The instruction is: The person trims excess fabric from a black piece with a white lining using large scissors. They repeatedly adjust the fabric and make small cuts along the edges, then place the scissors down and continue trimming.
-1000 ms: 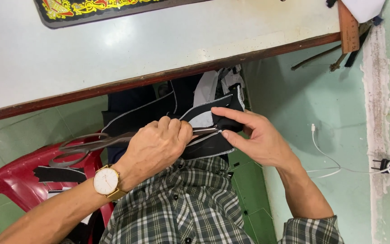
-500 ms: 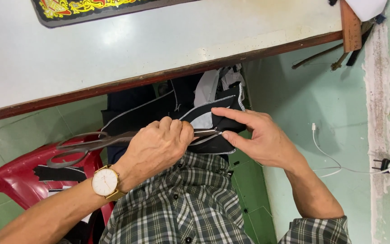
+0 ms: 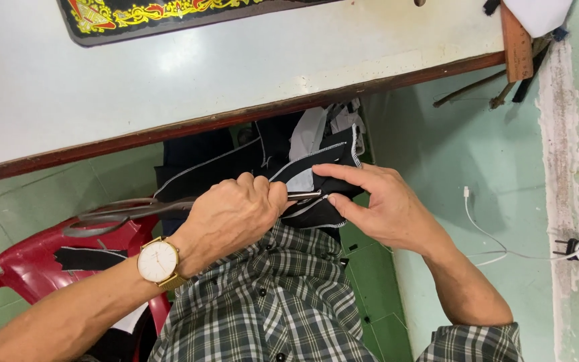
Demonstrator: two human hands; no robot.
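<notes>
My left hand (image 3: 232, 214), with a gold watch (image 3: 157, 261) on the wrist, is closed around a large pair of metal scissors (image 3: 122, 211). Their handle loops stick out to the left and the blade tip pokes out to the right. My right hand (image 3: 383, 211) pinches a piece of black fabric (image 3: 316, 157) with white stitched edges right at that blade tip. Both hands meet over my lap, just below the table edge. More dark fabric hangs beneath the table behind them.
A white table (image 3: 236, 67) with a brown wooden edge spans the top, carrying a black mat with gold ornament (image 3: 135, 13). A red plastic chair (image 3: 35, 261) stands at the left. A white cable (image 3: 477, 221) and a plug (image 3: 574, 249) lie on the green floor at right.
My right hand's fingers have slid a little along the black fabric near the blade tip. My left hand keeps its grip on the scissors.
</notes>
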